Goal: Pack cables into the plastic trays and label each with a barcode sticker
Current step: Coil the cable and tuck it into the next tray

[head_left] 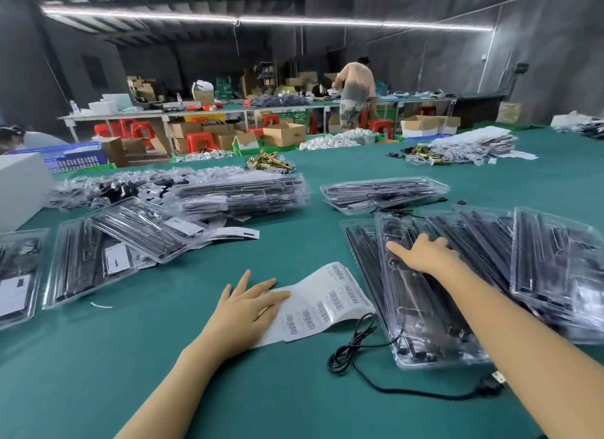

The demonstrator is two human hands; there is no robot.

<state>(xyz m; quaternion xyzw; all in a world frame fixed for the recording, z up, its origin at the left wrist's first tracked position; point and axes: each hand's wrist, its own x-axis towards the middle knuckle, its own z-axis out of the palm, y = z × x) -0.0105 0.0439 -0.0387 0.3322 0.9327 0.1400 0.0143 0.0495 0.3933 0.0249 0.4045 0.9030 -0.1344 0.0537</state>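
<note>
My left hand point(245, 303) lies flat with straight fingers on the left end of a white strip of barcode stickers point(322, 303) on the green table. My right hand point(421, 254) rests with spread fingers on the top of a clear plastic tray point(421, 311) holding black parts, at the front of a leaning stack of such trays point(523, 258) on the right. A loose black cable point(351, 350) lies coiled on the table in front of that tray, its plug end point(492, 381) under my right forearm.
Trays with white labels point(98, 258) lie at the left. Two more tray piles point(242, 195) point(385, 191) sit further back, with bagged parts and brass fittings point(271, 164) behind. A white box point(19, 190) stands far left. A person point(354, 95) works at distant tables among cartons and red stools.
</note>
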